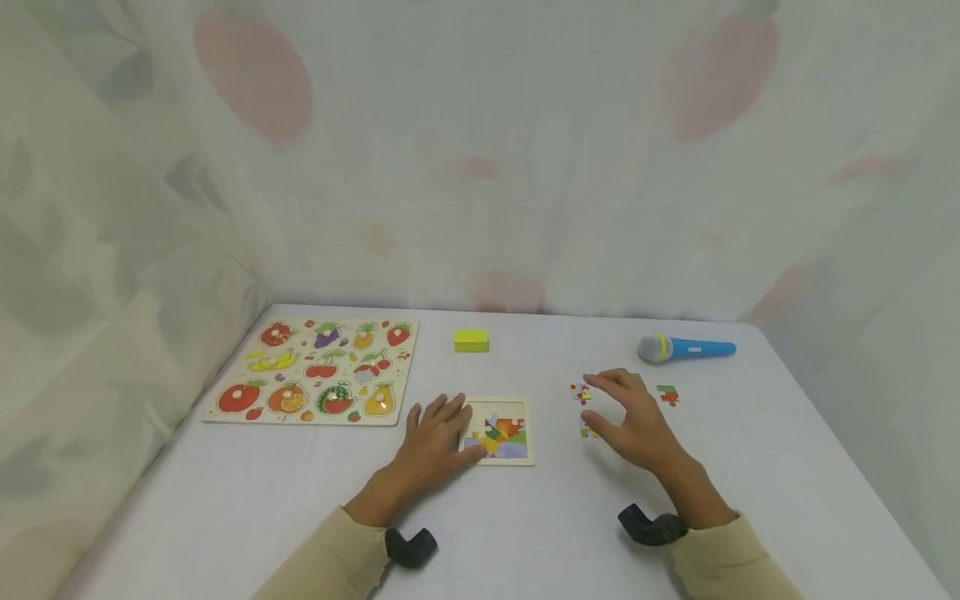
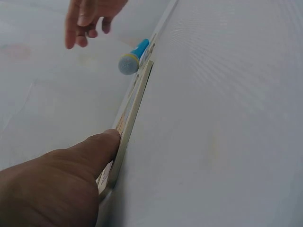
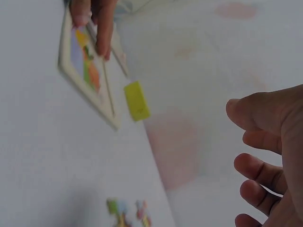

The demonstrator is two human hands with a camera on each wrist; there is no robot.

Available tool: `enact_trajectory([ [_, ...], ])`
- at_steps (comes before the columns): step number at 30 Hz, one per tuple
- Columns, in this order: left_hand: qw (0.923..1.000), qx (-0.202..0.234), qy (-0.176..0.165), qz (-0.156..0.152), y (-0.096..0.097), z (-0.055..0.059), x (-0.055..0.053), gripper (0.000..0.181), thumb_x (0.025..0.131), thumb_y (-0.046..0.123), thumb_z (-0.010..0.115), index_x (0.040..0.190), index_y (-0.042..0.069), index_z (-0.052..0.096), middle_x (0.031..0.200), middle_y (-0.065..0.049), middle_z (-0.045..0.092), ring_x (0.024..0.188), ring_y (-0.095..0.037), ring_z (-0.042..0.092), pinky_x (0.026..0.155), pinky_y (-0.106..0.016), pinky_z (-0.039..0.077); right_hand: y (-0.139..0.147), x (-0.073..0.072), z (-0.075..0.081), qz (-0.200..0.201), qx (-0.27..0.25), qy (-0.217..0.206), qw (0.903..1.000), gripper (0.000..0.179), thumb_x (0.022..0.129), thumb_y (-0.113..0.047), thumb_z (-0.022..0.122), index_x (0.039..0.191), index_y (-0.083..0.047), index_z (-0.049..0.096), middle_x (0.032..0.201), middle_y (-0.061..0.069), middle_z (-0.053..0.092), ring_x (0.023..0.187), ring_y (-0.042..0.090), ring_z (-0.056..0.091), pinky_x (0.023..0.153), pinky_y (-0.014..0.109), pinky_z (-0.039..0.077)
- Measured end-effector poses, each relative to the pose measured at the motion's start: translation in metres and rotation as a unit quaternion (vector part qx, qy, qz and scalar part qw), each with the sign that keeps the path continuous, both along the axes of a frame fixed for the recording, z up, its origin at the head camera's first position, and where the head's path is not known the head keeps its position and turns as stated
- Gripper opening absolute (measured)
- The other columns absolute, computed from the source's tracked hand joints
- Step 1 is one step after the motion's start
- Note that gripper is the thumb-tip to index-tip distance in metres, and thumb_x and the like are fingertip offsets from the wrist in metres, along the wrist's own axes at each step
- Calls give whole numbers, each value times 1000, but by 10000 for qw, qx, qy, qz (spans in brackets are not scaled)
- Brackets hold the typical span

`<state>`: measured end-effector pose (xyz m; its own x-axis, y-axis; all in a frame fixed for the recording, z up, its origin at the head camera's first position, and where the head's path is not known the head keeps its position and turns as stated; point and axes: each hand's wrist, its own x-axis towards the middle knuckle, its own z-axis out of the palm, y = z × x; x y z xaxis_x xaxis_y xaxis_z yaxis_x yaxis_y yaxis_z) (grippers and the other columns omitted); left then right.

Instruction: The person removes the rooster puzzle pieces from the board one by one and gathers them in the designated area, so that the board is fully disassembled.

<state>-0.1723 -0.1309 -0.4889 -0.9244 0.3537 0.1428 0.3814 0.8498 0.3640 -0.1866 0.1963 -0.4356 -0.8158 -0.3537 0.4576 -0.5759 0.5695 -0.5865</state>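
Observation:
My left hand (image 1: 431,443) rests on the left side of a small wooden jigsaw board (image 1: 530,435), its fingers spread along the rim. Part of a colourful picture fills the board's lower half; bare wood shows above. In the left wrist view, the thumb (image 2: 102,146) presses on the board's edge. My right hand (image 1: 636,425) hovers to the right, thumb and fingers apart, with nothing between them. Close to its fingertips lie one puzzle piece (image 1: 581,392) and another puzzle piece (image 1: 586,430), partly covered by the thumb. A third puzzle piece (image 1: 668,395) lies right of the hand.
On the left lies a large fruit peg puzzle (image 1: 408,358). A yellow block (image 1: 471,341) stands behind the jigsaw board. At the back right is a blue toy microphone (image 1: 686,348). Patterned curtains (image 1: 480,158) hang behind and beside the white table (image 1: 555,542).

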Motion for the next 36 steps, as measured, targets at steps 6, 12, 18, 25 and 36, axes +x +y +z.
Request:
enact_trajectory([
  [6, 10000, 16, -14, 15, 0, 1, 0, 72, 86, 56, 62, 139, 7, 53, 149, -9, 40, 138, -35, 28, 104, -65, 12, -26, 2, 18, 74, 5, -45, 10000, 51, 83, -16, 77, 131, -10, 60, 120, 2, 53, 110, 20, 44, 85, 47, 45],
  [12, 9999, 23, -95, 27, 0, 1, 0, 72, 87, 56, 62, 139, 8, 52, 149, -9, 39, 139, -35, 26, 105, -65, 10, -50, -2, 20, 378, -72, -14, 9993, 50, 84, -16, 76, 131, -8, 60, 117, 5, 54, 107, 20, 44, 84, 45, 44],
  [18, 9999, 3, -110, 17, 0, -1, -1, 73, 87, 57, 61, 140, 8, 52, 150, -9, 38, 139, -35, 25, 105, -64, 10, -73, -8, 13, 566, -17, -84, 9984, 51, 83, -16, 77, 130, -8, 61, 116, 4, 52, 106, 20, 45, 86, 43, 44],
  [25, 10000, -15, -52, 20, 0, -3, -2, 74, 87, 59, 60, 139, 8, 53, 149, -9, 39, 139, -35, 27, 104, -65, 10, -96, -16, -9, 911, 46, -232, 9956, 51, 83, -17, 77, 129, -3, 61, 112, 12, 54, 99, 22, 44, 81, 42, 43],
  [36, 9999, -78, -64, 27, 1, 1, -1, 71, 88, 58, 60, 139, 9, 53, 149, -10, 39, 138, -36, 27, 104, -66, 11, -110, -19, -39, 804, 708, -894, 9902, 50, 82, -22, 73, 129, -8, 62, 112, 5, 53, 99, 20, 43, 81, 40, 37],
])
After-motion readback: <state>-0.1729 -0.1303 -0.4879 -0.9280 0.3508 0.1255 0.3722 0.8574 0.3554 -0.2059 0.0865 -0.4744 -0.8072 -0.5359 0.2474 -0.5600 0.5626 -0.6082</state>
